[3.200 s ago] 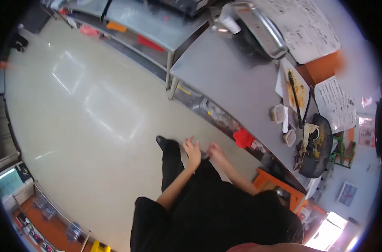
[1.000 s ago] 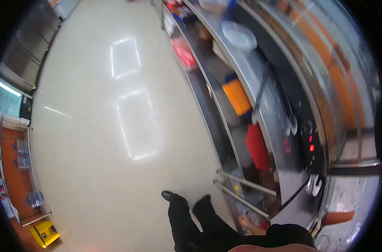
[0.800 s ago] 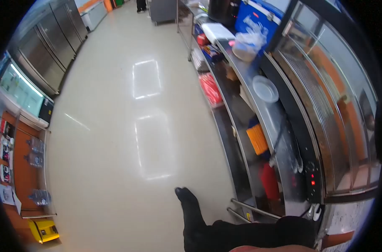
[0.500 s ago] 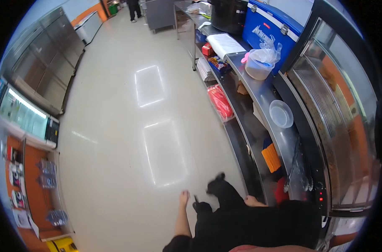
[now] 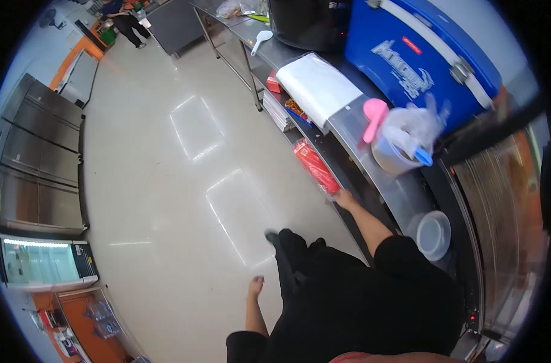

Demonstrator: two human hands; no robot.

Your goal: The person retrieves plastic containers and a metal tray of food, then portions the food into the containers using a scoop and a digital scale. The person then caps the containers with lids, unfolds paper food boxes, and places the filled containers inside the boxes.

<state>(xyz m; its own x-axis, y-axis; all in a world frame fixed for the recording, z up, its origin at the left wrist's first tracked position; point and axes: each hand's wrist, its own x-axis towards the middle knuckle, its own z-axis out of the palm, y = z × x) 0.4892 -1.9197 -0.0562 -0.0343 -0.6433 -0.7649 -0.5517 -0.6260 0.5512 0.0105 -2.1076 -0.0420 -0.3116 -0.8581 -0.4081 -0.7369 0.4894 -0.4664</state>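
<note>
My left hand (image 5: 257, 285) hangs low over the tiled floor, its fingers loosely curled, and nothing shows in it. My right hand (image 5: 344, 199) is beside the steel shelving, at the near end of a red plastic-wrapped package (image 5: 315, 166) on a lower shelf. Whether it touches the package is unclear, as its fingers are small and blurred. On the steel top stand a clear tub (image 5: 396, 148) holding a plastic bag and a blue-handled utensil, a pink scoop (image 5: 374, 118) at its rim, and a round clear container (image 5: 433, 235).
A large blue cooler (image 5: 409, 60) and a black pot (image 5: 306, 24) stand on the counter behind a white sheet (image 5: 319, 86). Glass-fronted cabinet (image 5: 499, 212) at right; steel cabinets (image 5: 42, 163) and lit display fridge (image 5: 39, 260) at left. Another person (image 5: 124, 23) stands far off.
My view has moved forward along the shelving and turned. My right hand has come forward to the red package; the cooler and tub look nearer. The far person shows more fully.
</note>
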